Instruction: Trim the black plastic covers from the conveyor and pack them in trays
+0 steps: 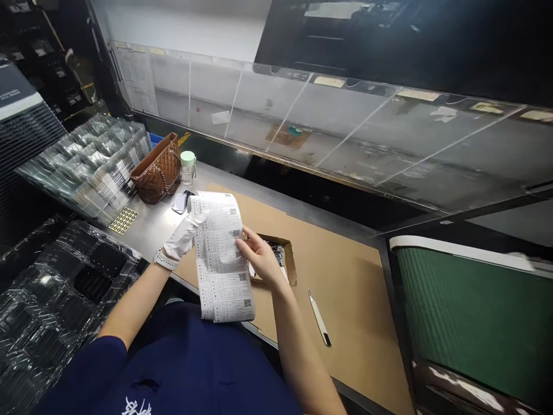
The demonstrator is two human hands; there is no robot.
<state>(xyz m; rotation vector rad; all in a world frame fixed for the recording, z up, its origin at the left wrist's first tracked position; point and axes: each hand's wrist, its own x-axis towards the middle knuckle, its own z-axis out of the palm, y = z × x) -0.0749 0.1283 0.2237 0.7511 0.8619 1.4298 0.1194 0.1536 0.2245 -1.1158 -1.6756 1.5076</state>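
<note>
A long white sheet of printed labels [222,259] with small square codes hangs in front of my body, its top curving over. My left hand [184,235], in a white glove, holds its left edge near the top; some of the fingers are hidden by the sheet. At the right edge, the thumb and index finger of my bare right hand [258,252] pinch the sheet. Behind the right hand, an open cardboard box [291,262] holds small items I cannot make out. A white pen-like tool [318,319] lies on the brown board [349,300].
A brown quilted bag [158,173], a bottle with a green lid [188,167], a phone [180,202] and a yellow sticker sheet [123,221] are at the left. Clear trays [95,161] and wrapped black trays [64,294] stand further left. A green belt [470,317] is at the right.
</note>
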